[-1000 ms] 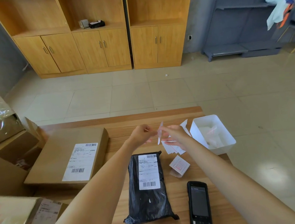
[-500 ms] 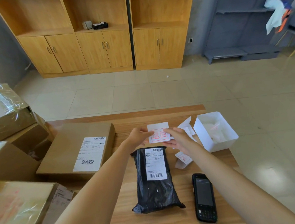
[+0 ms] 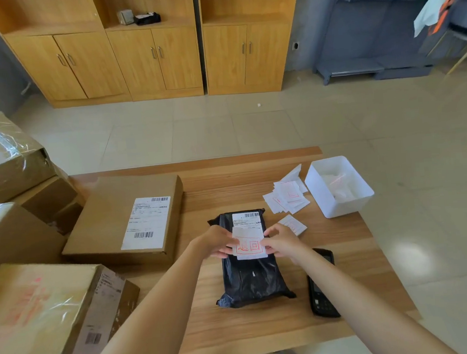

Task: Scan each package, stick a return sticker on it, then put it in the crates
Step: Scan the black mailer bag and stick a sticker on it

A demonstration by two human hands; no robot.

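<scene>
A black plastic package [image 3: 252, 279] lies on the wooden table [image 3: 239, 326] in front of me, its white shipping label at the far end. A white return sticker [image 3: 249, 244] with red characters sits over the lower part of that label. My left hand [image 3: 217, 241] holds the sticker's left edge and my right hand [image 3: 281, 241] its right edge, both pinching it down against the package. A black handheld scanner [image 3: 321, 287] lies to the right of the package, partly hidden by my right forearm.
Loose stickers [image 3: 286, 197] are piled beside a white bin [image 3: 342, 207] at the table's right. A flat cardboard box [image 3: 104, 225] with a label lies left of the package. Several taped cartons [image 3: 38, 309] stack at the far left. Wooden cabinets stand across the floor.
Both hands brought the sticker from above the table's far side down toward me and laid it onto the black package's label. The view shifted slightly.
</scene>
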